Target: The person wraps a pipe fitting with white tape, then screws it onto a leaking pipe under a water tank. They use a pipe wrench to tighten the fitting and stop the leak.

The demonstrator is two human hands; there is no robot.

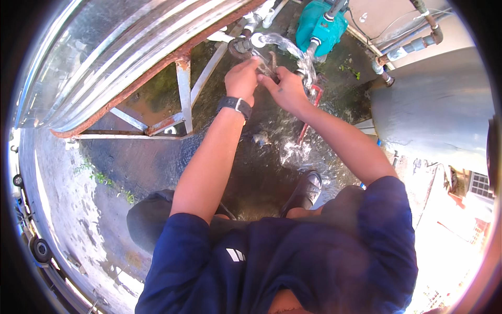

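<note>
My left hand (241, 79), with a black watch on its wrist, is closed near a rusty, rounded pipe fitting (241, 47). My right hand (288, 91) is closed just beside it, fingertips almost meeting the left's. Between them runs a brownish, curved metal piece (273, 59), partly hidden by fingers and splashing water; its kind is unclear. Just beyond the hands, water (285, 41) gushes from a white pipe end (258, 40) toward the right and falls past my right hand. A red bar-like object (303, 133) stands by my right forearm, its upper part partly behind the wrist.
A teal pump (320, 26) with grey pipes sits at the far right of the hands. At left, a rusty-edged metal frame (184, 94) carries corrugated sheeting (112, 63). A large grey tank (434, 107) stands at right. Water runs over the wet floor around my sandal (305, 193).
</note>
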